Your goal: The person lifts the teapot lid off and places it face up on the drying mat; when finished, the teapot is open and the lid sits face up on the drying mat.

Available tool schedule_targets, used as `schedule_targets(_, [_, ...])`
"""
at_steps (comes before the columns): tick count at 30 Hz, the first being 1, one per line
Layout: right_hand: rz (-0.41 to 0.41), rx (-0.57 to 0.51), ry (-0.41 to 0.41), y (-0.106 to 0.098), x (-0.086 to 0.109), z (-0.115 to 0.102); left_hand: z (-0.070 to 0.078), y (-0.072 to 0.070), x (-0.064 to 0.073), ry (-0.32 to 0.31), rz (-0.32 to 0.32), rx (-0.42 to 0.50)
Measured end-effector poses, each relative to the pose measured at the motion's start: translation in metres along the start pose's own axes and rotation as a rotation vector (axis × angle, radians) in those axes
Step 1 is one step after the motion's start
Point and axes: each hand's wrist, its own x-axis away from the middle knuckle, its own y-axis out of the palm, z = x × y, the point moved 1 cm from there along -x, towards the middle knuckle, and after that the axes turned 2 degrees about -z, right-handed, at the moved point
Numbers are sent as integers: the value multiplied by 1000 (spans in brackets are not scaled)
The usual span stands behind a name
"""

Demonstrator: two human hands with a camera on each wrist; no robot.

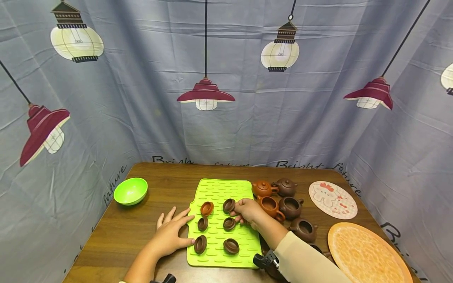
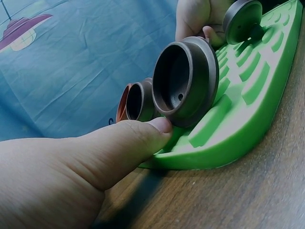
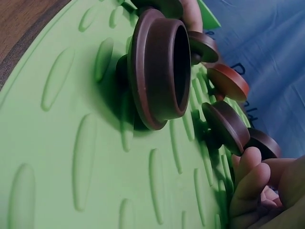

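Your silicone-looking mat [image 1: 216,257] matt and ridged, your teapot lids [image 1: 231,246] smooth, matt, clay-like, bowl [image 1: 131,192] smooth glossy plastic, tabletop [image 1: 106,236] wood-grained, backdrop [image 1: 219,135] creased cloth

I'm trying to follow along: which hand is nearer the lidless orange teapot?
The right hand: it is over the green mat, just left of the lidless orange teapot. The left hand is farther, at the mat's opposite edge.
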Motion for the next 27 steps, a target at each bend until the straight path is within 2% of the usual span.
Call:
schedule_targets(18, [-3, 15, 15, 1, 5, -8, -1, -1, -3, 10, 5, 2])
schedule_targets(27, [26, 0, -7, 1, 19, -18, 0, -1, -2, -1, -4, -3])
